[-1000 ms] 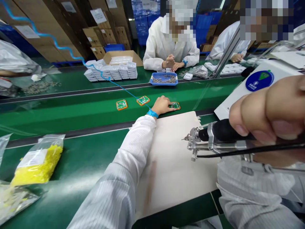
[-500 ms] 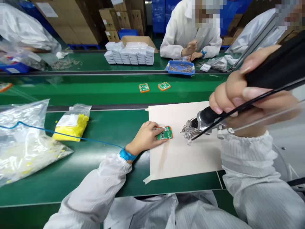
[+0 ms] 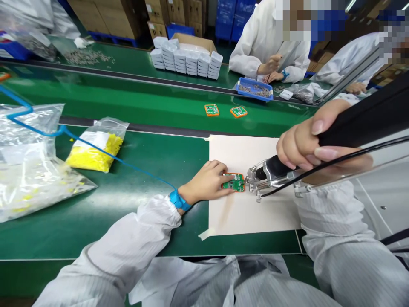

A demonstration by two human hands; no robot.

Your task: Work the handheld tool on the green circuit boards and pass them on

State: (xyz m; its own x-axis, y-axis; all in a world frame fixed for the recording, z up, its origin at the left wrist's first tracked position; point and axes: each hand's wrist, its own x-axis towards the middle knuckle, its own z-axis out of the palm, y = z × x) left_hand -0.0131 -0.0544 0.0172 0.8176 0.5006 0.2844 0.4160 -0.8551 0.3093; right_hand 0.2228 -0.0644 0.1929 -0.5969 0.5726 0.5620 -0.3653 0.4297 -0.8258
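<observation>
My left hand [image 3: 207, 181], with a blue wrist strap [image 3: 179, 201] at its wrist, grips a green circuit board [image 3: 237, 182] with an orange edge by its left side. The board lies on a pale sheet [image 3: 255, 217] taped to the bench. My right hand [image 3: 315, 140] is wrapped round the black body of an electric screwdriver [image 3: 358, 115]. The screwdriver slants down to the left, and its metal head [image 3: 254, 179] is at the board's right edge. Whether the tip touches a screw is too small to tell.
Two more circuit boards [image 3: 211, 110] lie on the green conveyor [image 3: 143, 100] beyond the bench. Bags of yellow parts [image 3: 96, 149] and pale parts [image 3: 35, 183] lie at left. Across the belt, a co-worker [image 3: 255, 47] sits behind a blue tray [image 3: 254, 89], near stacked white cases [image 3: 187, 59].
The screwdriver's head has come to the board's right edge, closing the earlier gap. The whole view has shifted and tilted. My left hand still holds the board.
</observation>
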